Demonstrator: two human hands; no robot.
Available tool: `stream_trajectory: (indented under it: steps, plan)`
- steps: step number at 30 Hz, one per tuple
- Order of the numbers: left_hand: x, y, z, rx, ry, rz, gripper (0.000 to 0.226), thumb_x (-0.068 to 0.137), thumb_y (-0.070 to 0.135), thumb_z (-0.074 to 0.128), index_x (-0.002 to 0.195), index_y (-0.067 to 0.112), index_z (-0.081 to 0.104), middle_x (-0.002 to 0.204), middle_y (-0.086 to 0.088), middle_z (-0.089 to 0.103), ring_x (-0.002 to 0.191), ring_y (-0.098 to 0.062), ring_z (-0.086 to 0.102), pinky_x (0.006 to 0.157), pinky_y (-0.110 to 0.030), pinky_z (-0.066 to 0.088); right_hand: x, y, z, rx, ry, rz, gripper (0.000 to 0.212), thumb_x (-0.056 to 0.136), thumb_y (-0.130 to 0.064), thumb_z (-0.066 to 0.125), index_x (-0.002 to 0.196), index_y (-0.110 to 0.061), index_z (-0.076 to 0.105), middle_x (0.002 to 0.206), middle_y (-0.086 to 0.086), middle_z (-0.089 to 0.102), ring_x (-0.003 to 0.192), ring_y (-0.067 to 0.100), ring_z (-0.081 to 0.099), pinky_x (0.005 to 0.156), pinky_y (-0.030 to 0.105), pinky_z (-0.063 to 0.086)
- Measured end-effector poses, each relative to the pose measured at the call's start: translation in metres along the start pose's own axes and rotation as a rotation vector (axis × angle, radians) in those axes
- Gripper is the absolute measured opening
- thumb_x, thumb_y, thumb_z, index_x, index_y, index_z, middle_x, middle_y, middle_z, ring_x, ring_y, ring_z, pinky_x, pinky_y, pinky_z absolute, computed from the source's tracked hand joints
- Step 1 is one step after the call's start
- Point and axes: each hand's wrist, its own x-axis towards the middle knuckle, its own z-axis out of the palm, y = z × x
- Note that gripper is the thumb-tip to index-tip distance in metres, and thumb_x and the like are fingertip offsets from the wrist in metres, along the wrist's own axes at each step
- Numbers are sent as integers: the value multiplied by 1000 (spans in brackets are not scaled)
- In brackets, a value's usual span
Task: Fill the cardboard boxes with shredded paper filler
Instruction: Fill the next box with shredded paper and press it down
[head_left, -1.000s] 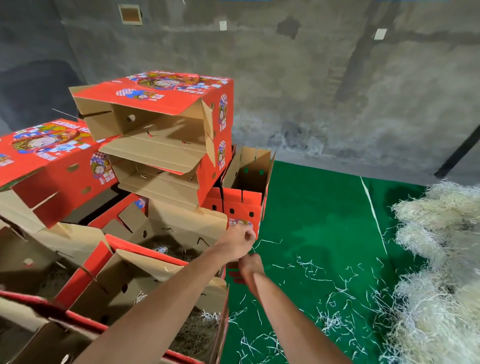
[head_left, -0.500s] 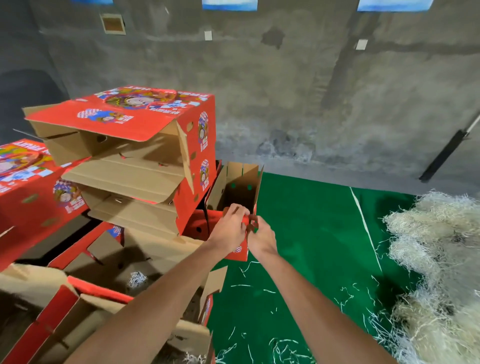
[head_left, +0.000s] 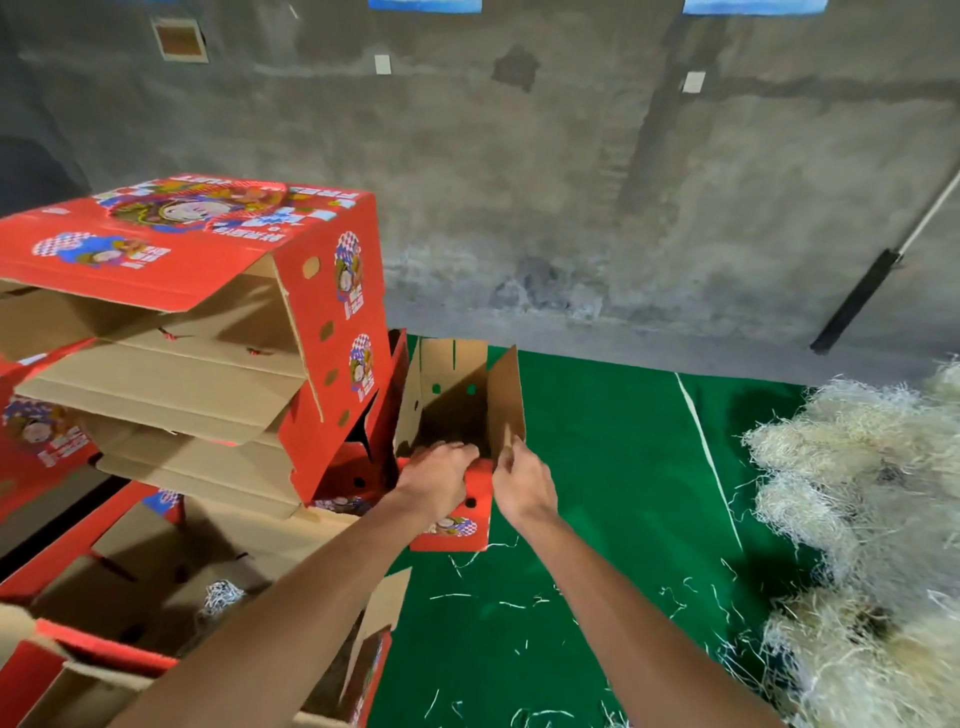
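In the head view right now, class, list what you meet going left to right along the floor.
Stack of red boxes → small open box held by left hand and right hand → green mat → shredded paper pile.

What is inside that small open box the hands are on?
The small box shows bare brown walls with holes and no filler. The left hand and the near wall hide its bottom.

An open red box (head_left: 457, 447), flaps raised, is set upright on the green floor; seemingly empty. Pale filler (head_left: 872, 525) is heaped well to its right.
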Motion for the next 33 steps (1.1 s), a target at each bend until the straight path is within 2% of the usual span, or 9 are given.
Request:
stream_trajectory:
  steps: [4, 12, 14, 16, 19, 21, 26, 29, 33]
  plan:
    - [-23, 66, 3, -73, -118, 92, 34, 85, 13, 53, 118, 18, 55, 121, -7, 63, 114, -31, 60, 92, -42, 52, -26, 38, -47, -9, 115, 75, 14, 90, -16, 51, 94, -16, 64, 97, 13, 72, 91, 37, 67, 75, 40, 56]
    - [-96, 167, 8, -270, -378, 251, 7, 77, 25, 64, 84, 24, 64, 91, -2, 70, 88, -23, 67, 74, -34, 55, -83, 117, -135, -66, -22, 202, 59, 93, -19, 51, 148, -26, 32, 115, 12, 67, 85, 27, 62, 72, 33, 52]
    - [-112, 175, 12, -326, -497, 243, 4, 75, 24, 63, 79, 26, 62, 91, 0, 71, 90, -22, 68, 76, -36, 55, -97, 127, -149, -31, -95, 224, 39, 93, -21, 54, 132, -17, 53, 112, 12, 68, 88, 26, 68, 74, 39, 62]
    - [-124, 181, 15, -372, -640, 163, 13, 73, 34, 65, 84, 28, 64, 100, -3, 72, 96, -22, 68, 79, -37, 54, -114, 134, -159, -30, -141, 245, 15, 92, -24, 58, 102, -14, 62, 102, 9, 69, 74, 18, 68, 54, 30, 61]
    - [-135, 193, 13, -549, -721, -5, 44, 69, 57, 65, 102, 28, 64, 105, 0, 69, 87, -14, 65, 73, -30, 48, -134, 144, -167, 59, -166, 317, 16, 94, -24, 57, 91, -8, 59, 88, 10, 68, 56, 18, 69, 43, 26, 54]
    - [-139, 206, 12, -649, -707, -71, 57, 74, 62, 67, 117, 27, 56, 117, 3, 66, 102, -14, 65, 84, -37, 52, -143, 148, -170, 128, -174, 333, 19, 94, -24, 56, 85, -7, 60, 80, 11, 68, 52, 21, 71, 44, 28, 55]
    - [-150, 245, 19, -636, -660, -83, 59, 77, 55, 70, 127, 32, 48, 115, -3, 68, 103, -18, 66, 80, -36, 56, -146, 165, -178, -8, -160, 280, 37, 96, -37, 51, 101, -3, 66, 103, 15, 69, 88, 29, 69, 75, 33, 56]
    - [-154, 254, 21, -554, -600, -81, 61, 82, 40, 55, 139, 23, 47, 123, -5, 64, 105, -22, 63, 93, -39, 52, -140, 170, -177, 128, -149, 298, 40, 96, -41, 56, 105, -2, 62, 107, 17, 68, 85, 32, 73, 77, 46, 62]
    - [-157, 248, 14, -540, -680, -45, 35, 84, 29, 46, 116, 22, 59, 102, -2, 72, 85, -19, 71, 73, -35, 58, -129, 169, -174, 178, -57, 244, 67, 94, -32, 64, 140, 2, 28, 139, 24, 44, 128, 39, 48, 107, 39, 41]
